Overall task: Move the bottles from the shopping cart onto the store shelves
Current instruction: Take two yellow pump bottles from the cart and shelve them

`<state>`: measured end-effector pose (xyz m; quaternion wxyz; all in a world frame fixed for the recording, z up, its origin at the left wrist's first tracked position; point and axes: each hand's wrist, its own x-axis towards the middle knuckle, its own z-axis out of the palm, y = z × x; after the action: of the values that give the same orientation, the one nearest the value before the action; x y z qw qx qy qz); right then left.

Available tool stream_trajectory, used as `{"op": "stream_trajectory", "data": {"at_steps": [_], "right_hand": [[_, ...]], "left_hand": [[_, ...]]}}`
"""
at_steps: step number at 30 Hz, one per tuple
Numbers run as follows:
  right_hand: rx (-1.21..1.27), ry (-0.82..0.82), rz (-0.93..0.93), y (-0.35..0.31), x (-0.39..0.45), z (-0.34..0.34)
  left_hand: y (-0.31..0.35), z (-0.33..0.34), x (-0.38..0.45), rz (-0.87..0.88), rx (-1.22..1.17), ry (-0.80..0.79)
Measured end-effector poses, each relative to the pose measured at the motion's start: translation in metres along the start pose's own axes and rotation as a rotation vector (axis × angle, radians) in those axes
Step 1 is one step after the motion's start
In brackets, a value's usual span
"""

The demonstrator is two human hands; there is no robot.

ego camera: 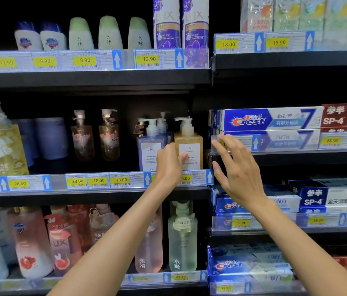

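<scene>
Facing a dark store shelving unit, we see three tiers of toiletries on the left bay and stacked toothpaste boxes (270,119) on the right bay; clear price-tag strips (95,181) with yellow labels run along each shelf front. On the middle shelf (95,194) stand two rose-tinted pump bottles (95,136), then a lavender pump bottle (150,146), and at the bay's right end an amber pump bottle (188,144) just beside it, upright behind the strip; the amber one sits close against the vertical divider, and dark open room lies on the shelf between the rose pair and the lavender one. Our left hand (169,165) reaches over the strip; its thumb lies on the amber bottle's white label and its fingers go in between the two bottles, so this grip looks set on the amber bottle, though how firmly we cannot tell. Our right hand (239,169) hangs in the air before the divider and the toothpaste shelf edge (296,158), fingers spread and relaxed, its grip apart and holding nothing. The cart is out of view.
</scene>
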<state>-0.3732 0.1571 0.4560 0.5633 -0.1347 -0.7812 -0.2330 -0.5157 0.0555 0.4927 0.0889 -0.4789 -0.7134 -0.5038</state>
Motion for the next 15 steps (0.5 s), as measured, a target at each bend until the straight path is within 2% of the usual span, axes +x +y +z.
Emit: {"op": "stream_trajectory", "data": {"at_steps": [9,15], "right_hand": [[0.0,-0.001,0.017,-0.003,0.0,-0.001],[0.004,-0.011,0.017,-0.002,0.0,-0.002]], "left_hand": [[-0.003,0.003,0.006,-0.022,0.035,-0.017],[-0.007,0.001,-0.007,0.065,0.086,0.108]]}}
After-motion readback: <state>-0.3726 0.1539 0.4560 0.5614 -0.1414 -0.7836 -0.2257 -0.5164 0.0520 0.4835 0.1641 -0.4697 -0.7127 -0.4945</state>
